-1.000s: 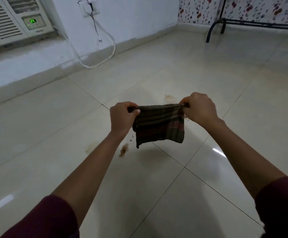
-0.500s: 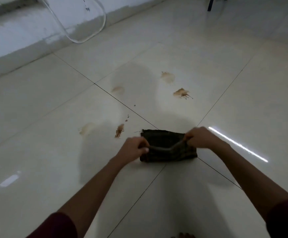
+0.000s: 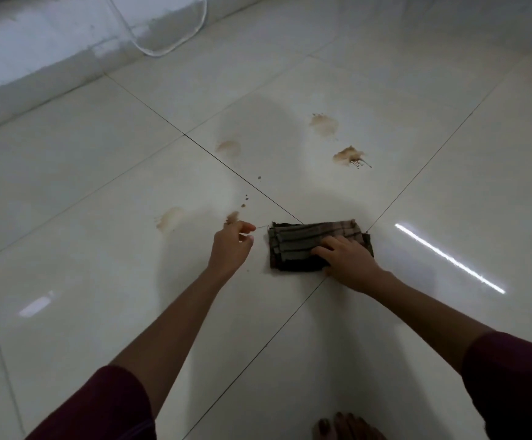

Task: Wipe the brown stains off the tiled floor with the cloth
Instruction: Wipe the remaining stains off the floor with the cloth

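Pressing folded plaid cloth [image 3: 315,242] onto glossy tile, right hand [image 3: 347,262] flat-fingered; left hand [image 3: 231,246] loosely curled, empty.

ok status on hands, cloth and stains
Right hand pressing folded dark plaid cloth flat on floor. Left hand free. Brown stains unwiped, path clear.

**Both arms stretched forward and down, one hand flat, one loose**

The left hand [image 3: 231,246] hangs at the end of a nearly straight forearm, wrist slightly bent, its fingers loosely curled with thumb and forefinger tips close together; it holds nothing. The right hand [image 3: 345,260] lies palm down, fingers [image 3: 328,246] spread and fairly straight, pointing toward the left hand. The two hands sit near each other but do not touch. Both forearms are bare, with dark maroon sleeves pushed up near the elbows. The toes of a bare foot [image 3: 344,428] show at the bottom edge.
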